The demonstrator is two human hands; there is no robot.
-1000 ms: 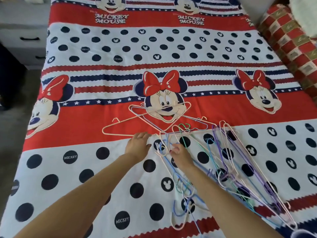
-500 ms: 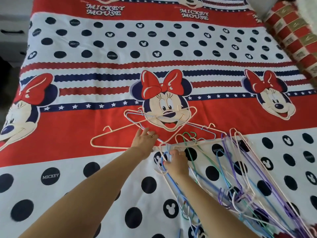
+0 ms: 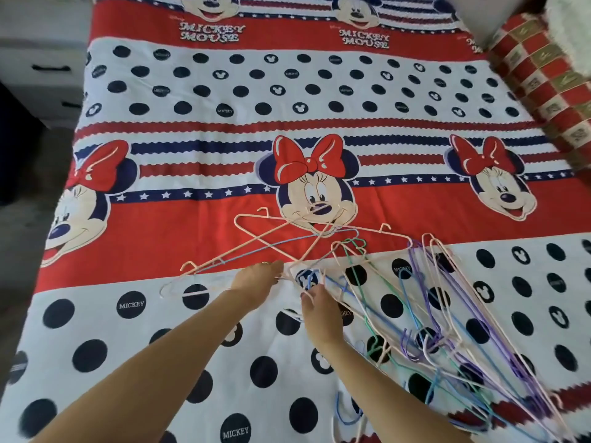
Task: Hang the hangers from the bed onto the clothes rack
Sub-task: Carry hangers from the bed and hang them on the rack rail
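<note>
Cartoon-print bed (image 3: 192, 314), thin pastel wire hangers (image 3: 447, 314) tangled, overlapping

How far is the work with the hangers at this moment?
Nothing looks done: no clothes rack is in view, and the hangers lie in a tangled pile on the bed. In hand: the left hand reaches a pink hanger at the pile's left edge, and the right hand fingers the hooks in the middle. Left: separating, carrying and hanging all of them.
</note>
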